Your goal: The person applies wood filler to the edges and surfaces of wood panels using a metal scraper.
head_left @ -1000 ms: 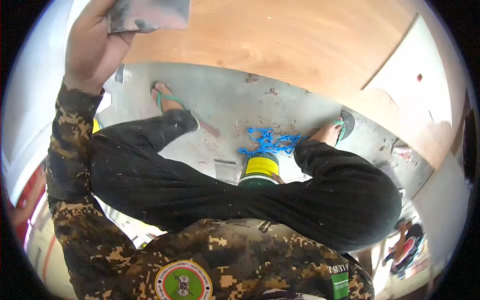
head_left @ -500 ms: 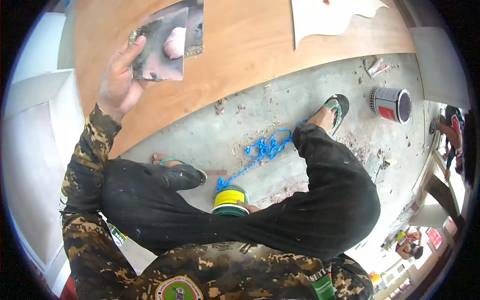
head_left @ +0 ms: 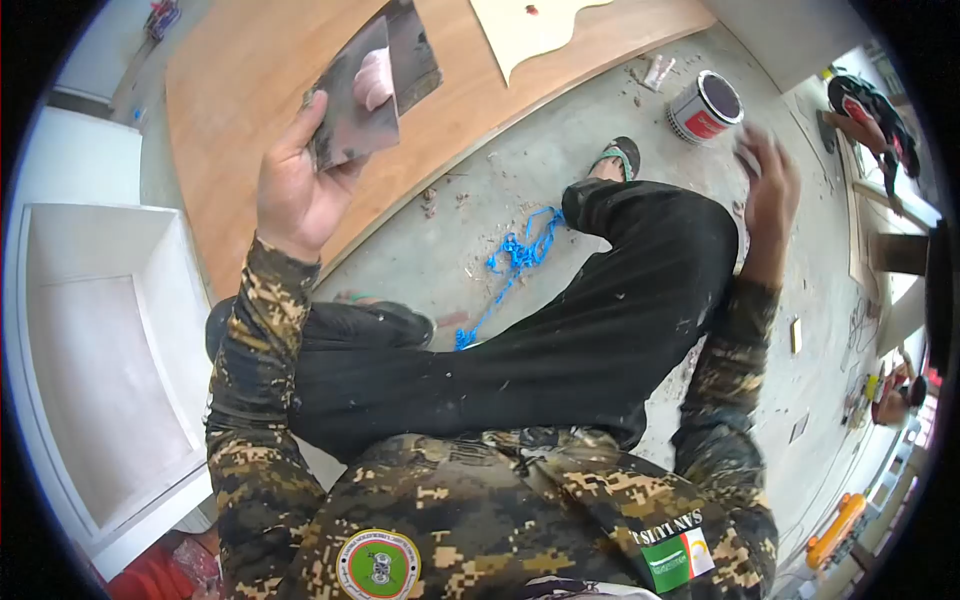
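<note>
My left hand [head_left: 305,190] grips a flat, smeared plate [head_left: 350,125], thumb on top, with a lump of pinkish putty [head_left: 374,80] on its face. A second dark, stained plate [head_left: 420,60] overlaps behind its far edge. Both are over the wooden board [head_left: 230,120]. My right hand [head_left: 768,195] is raised at the right, above my bent knee and just beside a paint can [head_left: 705,108] with a red label. Its fingers are smeared by motion, and I cannot tell whether they hold anything.
Cream sheet [head_left: 540,30] with a wavy edge lies on the board. Blue string [head_left: 525,250] trails over the debris-strewn concrete floor. A white cabinet [head_left: 115,350] stands left. Another person [head_left: 880,130] is at the far right, near an orange object [head_left: 838,530].
My right hand has come up from the yellow-and-green container between my legs to beside the paint can. That container is now hidden. My left hand has shifted right with the plate. The view has turned.
</note>
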`<state>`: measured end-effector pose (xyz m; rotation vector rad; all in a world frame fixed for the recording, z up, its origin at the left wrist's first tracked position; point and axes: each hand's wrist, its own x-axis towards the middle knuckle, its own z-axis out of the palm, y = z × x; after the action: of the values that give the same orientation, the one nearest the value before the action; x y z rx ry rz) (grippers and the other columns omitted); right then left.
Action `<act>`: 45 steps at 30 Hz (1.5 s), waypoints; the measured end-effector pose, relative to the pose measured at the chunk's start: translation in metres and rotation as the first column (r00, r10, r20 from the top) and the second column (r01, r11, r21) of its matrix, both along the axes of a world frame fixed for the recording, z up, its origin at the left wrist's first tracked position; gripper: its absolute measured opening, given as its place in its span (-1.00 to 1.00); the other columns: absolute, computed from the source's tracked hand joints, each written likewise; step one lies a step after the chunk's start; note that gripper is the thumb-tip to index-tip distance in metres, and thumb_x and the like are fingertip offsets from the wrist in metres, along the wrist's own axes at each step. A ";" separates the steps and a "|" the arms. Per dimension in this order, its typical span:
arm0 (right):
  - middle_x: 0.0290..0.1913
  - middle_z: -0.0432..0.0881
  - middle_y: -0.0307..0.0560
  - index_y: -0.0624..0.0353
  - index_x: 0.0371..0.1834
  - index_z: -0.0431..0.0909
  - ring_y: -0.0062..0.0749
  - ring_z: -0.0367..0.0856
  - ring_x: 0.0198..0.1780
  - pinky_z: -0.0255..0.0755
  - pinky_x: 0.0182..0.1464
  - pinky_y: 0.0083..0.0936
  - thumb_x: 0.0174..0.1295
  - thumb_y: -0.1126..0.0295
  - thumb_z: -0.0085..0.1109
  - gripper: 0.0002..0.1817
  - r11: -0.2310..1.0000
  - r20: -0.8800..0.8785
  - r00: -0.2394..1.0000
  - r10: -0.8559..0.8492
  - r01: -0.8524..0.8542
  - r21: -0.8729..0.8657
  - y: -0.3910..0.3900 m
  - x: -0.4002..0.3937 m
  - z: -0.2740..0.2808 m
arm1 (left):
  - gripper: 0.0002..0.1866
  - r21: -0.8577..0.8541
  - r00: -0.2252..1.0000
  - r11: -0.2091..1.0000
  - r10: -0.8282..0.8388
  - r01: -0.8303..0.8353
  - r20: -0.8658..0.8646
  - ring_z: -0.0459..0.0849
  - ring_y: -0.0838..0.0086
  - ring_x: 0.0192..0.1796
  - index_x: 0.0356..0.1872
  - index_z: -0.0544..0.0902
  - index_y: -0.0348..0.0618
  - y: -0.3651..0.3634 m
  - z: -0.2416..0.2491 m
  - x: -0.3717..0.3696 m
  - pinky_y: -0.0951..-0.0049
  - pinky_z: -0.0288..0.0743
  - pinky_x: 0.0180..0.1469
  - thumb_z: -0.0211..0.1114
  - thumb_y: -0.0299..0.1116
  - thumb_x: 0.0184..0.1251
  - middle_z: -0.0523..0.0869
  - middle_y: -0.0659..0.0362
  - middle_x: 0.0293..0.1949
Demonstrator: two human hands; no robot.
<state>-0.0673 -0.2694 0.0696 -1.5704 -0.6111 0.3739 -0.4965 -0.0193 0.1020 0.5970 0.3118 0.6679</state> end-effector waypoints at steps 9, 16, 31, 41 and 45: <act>-0.02 0.68 0.00 0.28 0.14 0.56 -0.37 0.66 -0.01 0.53 0.06 -0.42 0.47 0.01 0.00 -0.48 0.529 -0.235 0.474 0.848 -0.735 0.424 0.137 -0.173 0.018 | -0.64 0.090 0.983 0.984 -0.162 0.154 0.082 0.68 0.36 0.10 0.22 0.46 -0.22 -0.011 0.005 0.039 0.34 0.64 0.07 0.02 -0.25 0.56 0.66 0.10 0.10; -0.10 0.66 -0.01 0.35 0.07 0.53 -0.24 0.68 -0.11 0.58 0.02 -0.29 0.43 0.33 0.04 -0.69 0.770 -0.513 0.630 0.583 -0.227 0.597 0.187 -0.177 -0.036 | -0.60 0.093 0.976 0.993 -0.055 0.077 -0.213 0.65 0.32 0.14 0.31 0.38 -0.13 0.011 -0.008 0.040 0.25 0.62 0.15 -0.02 -0.21 0.58 0.62 0.10 0.13; -0.15 0.69 0.32 0.34 -0.01 0.53 0.15 0.69 -0.07 0.56 0.00 -0.17 0.09 0.06 0.38 -0.42 0.832 0.188 0.973 0.131 -0.005 -0.554 0.242 -0.097 -0.300 | -0.36 -0.052 0.959 0.976 0.196 -0.211 -0.202 0.69 0.54 -0.39 0.57 -0.18 -0.02 0.078 0.001 0.007 0.48 0.73 -0.35 -0.15 -0.43 0.58 -0.04 -0.12 0.56; -0.16 0.67 0.25 0.21 0.04 0.49 0.08 0.63 -0.03 0.50 0.01 -0.15 -0.01 0.23 0.40 -0.46 0.257 -0.099 0.488 0.867 -0.609 -0.750 0.196 -0.109 -0.272 | -0.49 -0.077 0.931 0.959 0.242 -0.271 -0.272 0.74 0.33 -0.07 0.47 0.14 -0.24 0.080 -0.008 -0.003 0.44 0.72 -0.14 -0.07 -0.38 0.58 0.22 -0.08 0.46; -0.02 0.65 0.15 0.15 0.06 0.48 0.01 0.63 0.03 0.49 0.06 -0.22 -0.01 0.30 0.42 -0.47 0.574 0.026 0.711 0.703 -0.546 -0.610 0.166 -0.103 -0.256 | -0.59 0.042 0.953 0.979 0.202 -0.198 -0.227 0.66 0.35 0.14 0.33 0.37 -0.29 0.073 -0.025 -0.010 0.37 0.61 0.15 0.01 -0.32 0.58 0.53 0.02 0.28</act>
<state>-0.1703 -0.1030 -0.1863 -1.9464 -1.4016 0.9748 -0.5067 0.0539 0.0766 0.6678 0.5899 0.7984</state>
